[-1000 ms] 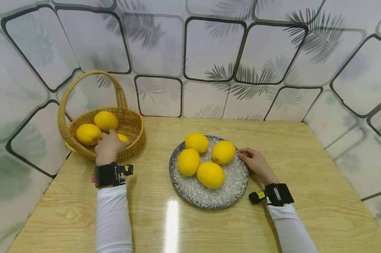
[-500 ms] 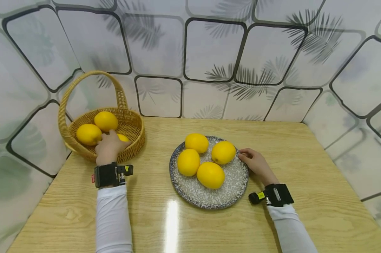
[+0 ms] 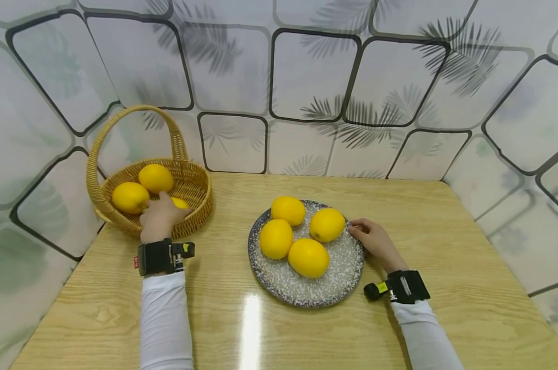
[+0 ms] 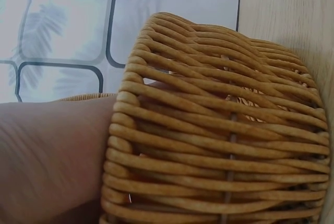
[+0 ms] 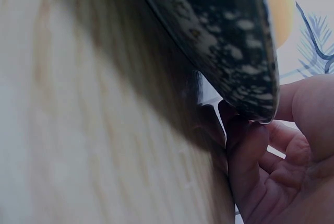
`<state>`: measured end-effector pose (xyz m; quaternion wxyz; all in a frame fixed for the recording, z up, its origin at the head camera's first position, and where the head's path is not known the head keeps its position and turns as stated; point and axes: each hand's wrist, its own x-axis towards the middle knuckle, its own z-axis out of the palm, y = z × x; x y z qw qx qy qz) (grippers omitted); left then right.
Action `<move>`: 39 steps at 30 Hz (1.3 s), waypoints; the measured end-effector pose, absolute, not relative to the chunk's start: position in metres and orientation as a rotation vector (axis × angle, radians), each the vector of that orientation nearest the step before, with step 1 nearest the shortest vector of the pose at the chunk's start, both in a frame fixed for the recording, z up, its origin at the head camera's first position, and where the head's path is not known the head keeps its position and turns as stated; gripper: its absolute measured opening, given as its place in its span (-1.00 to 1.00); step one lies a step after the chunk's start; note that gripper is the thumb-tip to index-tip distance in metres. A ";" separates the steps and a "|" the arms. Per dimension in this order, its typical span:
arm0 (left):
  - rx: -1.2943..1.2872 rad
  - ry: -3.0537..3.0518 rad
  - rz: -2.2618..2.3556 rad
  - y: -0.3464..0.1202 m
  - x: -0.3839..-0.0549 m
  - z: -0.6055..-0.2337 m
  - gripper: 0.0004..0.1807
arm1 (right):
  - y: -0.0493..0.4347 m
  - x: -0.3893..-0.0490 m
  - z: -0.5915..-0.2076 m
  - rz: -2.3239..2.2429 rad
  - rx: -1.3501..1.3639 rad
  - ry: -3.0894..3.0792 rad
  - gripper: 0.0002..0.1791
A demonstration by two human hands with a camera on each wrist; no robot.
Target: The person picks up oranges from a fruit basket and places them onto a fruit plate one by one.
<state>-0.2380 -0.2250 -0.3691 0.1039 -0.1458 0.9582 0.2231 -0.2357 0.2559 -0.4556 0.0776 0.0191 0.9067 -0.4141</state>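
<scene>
In the head view my left hand [image 3: 159,217] reaches over the front rim of a wicker basket [image 3: 202,208]. Its fingers and thumb curl round a lemon [image 3: 180,203], mostly covered by the hand. Two other lemons lie in the basket, one at the left [image 3: 130,198] and one behind [image 3: 156,178]. The left wrist view shows the woven side [image 4: 219,135] hiding the fingers. My right hand [image 3: 375,241] grips the right rim of a speckled grey plate [image 3: 339,280], with fingers under the edge in the right wrist view [image 5: 224,46]. Several lemons [image 3: 308,258] sit on the plate.
The basket's tall arched handle [image 3: 142,108] rises above its left and back. Everything stands on a light wooden table [image 3: 223,329]. Patterned wall panels [image 3: 311,77] border it at the back and sides. Wood surface lies between basket and plate.
</scene>
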 end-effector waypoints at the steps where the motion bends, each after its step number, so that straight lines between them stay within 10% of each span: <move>1: -0.426 2.835 0.657 -0.225 -0.238 -0.369 0.03 | 0.256 -0.236 -0.456 -1.240 0.054 2.717 -0.48; 39: -0.202 3.317 1.084 -0.173 -0.218 -0.300 -0.02 | 0.256 -0.235 -0.455 -1.257 0.064 2.693 -0.45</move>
